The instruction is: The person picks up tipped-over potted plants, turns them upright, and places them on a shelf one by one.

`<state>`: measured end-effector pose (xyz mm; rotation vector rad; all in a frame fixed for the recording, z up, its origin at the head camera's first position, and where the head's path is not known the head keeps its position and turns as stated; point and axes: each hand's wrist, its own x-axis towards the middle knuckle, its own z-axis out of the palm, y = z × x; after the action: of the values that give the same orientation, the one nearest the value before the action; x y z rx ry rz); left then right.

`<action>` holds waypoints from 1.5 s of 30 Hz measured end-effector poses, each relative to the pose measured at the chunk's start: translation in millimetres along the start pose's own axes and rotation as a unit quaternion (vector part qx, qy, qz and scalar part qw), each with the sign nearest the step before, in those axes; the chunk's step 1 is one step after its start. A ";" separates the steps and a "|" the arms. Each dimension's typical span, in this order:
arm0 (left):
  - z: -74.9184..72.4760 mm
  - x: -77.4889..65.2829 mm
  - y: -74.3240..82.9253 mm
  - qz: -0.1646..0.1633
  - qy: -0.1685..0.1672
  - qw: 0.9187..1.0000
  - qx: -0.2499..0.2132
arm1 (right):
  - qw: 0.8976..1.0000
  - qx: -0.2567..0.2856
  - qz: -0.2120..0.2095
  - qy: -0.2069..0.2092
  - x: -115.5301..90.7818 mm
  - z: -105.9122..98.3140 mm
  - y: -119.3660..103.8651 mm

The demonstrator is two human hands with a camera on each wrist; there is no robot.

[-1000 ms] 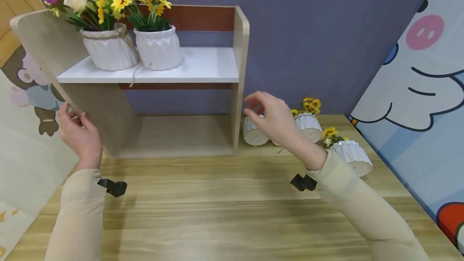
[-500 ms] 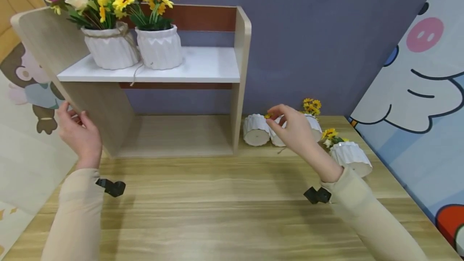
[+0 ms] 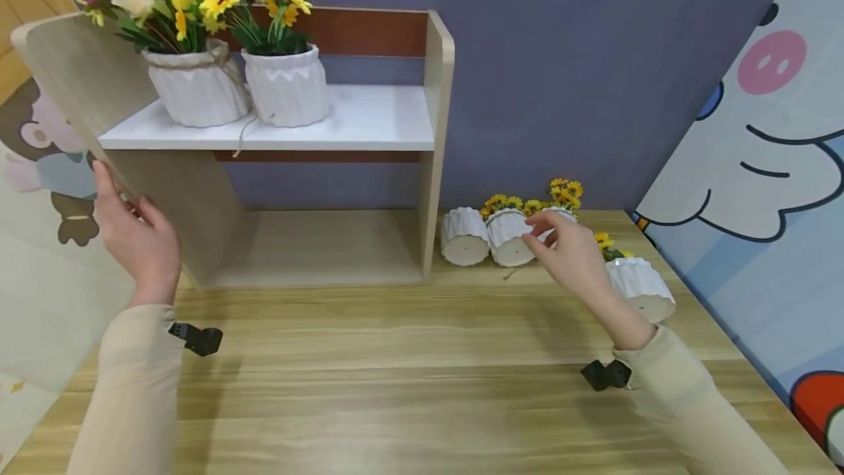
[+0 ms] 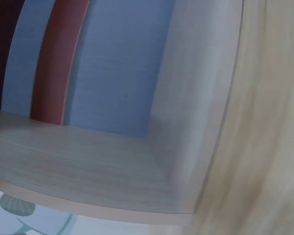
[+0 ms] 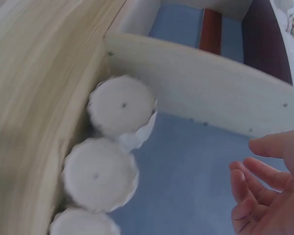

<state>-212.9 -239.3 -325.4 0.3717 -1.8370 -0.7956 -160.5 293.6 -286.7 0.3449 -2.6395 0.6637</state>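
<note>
Showing loosely straightened fingers, the left hand (image 3: 138,244) is beside the wooden shelf (image 3: 369,119), touch unclear, while the right hand (image 3: 572,255) hovers, thumb and fingertips parted, near tipped white flowerpots (image 3: 509,240), the grey wall (image 3: 547,79) beyond.

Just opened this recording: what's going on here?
A person is working at a small two-tier bookshelf on a wooden desk. Their left hand is at the front edge of its left side panel; whether it grips is unclear. The right hand, loosely curled and holding nothing, is above the white flowerpots tipped over on the desk, right of the shelf. Two potted flower arrangements stand upright on the white upper board.
</note>
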 end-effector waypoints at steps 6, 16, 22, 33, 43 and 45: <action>2.6 13.9 8.1 -0.011 -0.008 0.999 -0.032 | 0.999 -0.007 0.031 0.005 -9.0 -4.8 23.0; 14.8 21.9 5.0 -0.027 0.039 0.999 -0.021 | 0.996 -0.031 0.088 0.007 -23.0 -14.5 64.9; 12.8 21.6 7.6 -0.029 0.037 0.999 -0.022 | 0.991 -0.062 0.119 -0.002 -27.8 -22.0 89.9; 11.4 21.6 6.4 -0.053 0.023 0.998 -0.023 | 0.969 -0.163 0.182 -0.025 -27.6 -18.5 118.9; 11.1 23.0 4.3 -0.034 0.014 0.999 -0.013 | 0.934 -0.195 0.261 -0.146 -28.3 -13.3 131.0; 11.0 22.9 3.8 -0.033 0.015 0.999 -0.010 | 0.930 -0.193 0.271 -0.157 -29.4 -12.7 132.4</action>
<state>-231.7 -246.1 -309.3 0.4309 -1.7948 -0.8476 -173.5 417.5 -341.9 -0.4471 -3.1109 0.2307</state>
